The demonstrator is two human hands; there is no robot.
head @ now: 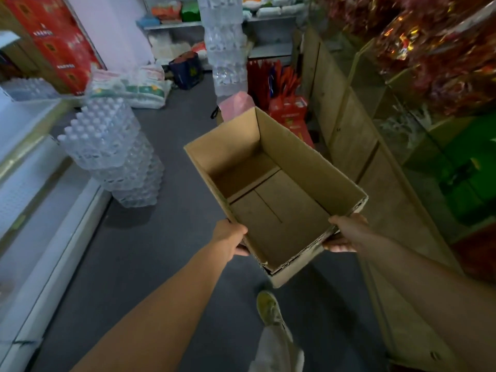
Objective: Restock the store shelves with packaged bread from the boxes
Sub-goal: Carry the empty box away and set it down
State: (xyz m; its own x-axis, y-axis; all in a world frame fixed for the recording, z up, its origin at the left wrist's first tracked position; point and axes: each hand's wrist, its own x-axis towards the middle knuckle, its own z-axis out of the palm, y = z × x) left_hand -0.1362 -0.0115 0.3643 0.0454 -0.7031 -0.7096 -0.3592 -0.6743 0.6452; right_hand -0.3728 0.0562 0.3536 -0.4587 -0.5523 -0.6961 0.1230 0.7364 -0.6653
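Note:
An open brown cardboard box [300,167] hangs in the air above the aisle floor, held out in front of me. Its inside shows only the bare bottom flaps, no bread. My left hand [232,241] grips the box's near left corner, fingers curled under the edge. At the near right corner my right hand [346,234] grips the box, thumb on the rim and fingers below. No packaged bread can be made out in view.
Stacked packs of water bottles [112,151] stand at the left, a taller stack [228,47] farther back. Wooden shelving [357,135] with red and green packets lines the right. White shelving [40,189] runs along the left. Red bags and boxes [284,103] sit ahead.

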